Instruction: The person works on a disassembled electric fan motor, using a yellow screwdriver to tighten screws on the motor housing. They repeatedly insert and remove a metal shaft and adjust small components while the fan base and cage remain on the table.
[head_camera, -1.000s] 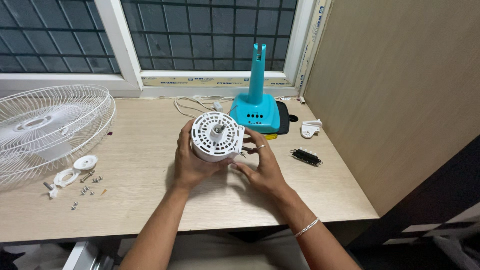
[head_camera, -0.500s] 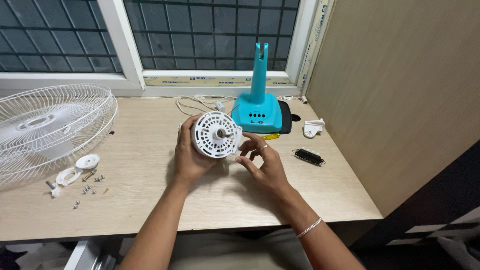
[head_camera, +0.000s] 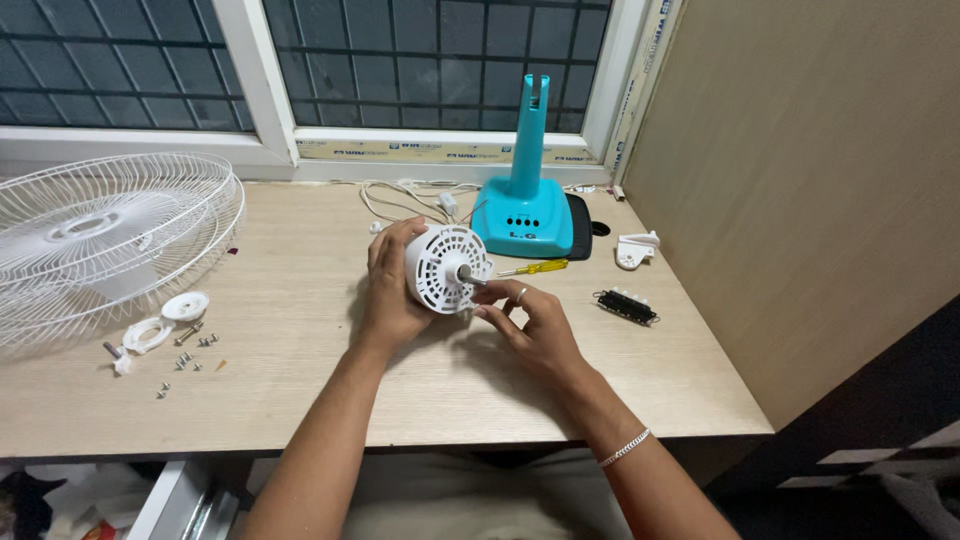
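White vented round motor housing (head_camera: 447, 268)

Light wooden tabletop (head_camera: 300, 400) running under a window (head_camera: 400, 60), front edge cutting across the lower part of the view. White window frame (head_camera: 240, 80) with a thick upright post; dark panes behind a grid of bars (head_camera: 330, 50), nothing visible outside. Pale sill strip (head_camera: 420, 152) along the foot of the glass. On the right, a tall plain board wall (head_camera: 800, 180) in tan, meeting the table's right edge and slanting down towards the near corner. Below that, dark floor (head_camera: 880, 450) with a few pale stripes. Even, soft indoor light, weak shadows on the wood. Open drawer (head_camera: 190, 500) with clutter under the table's left end.
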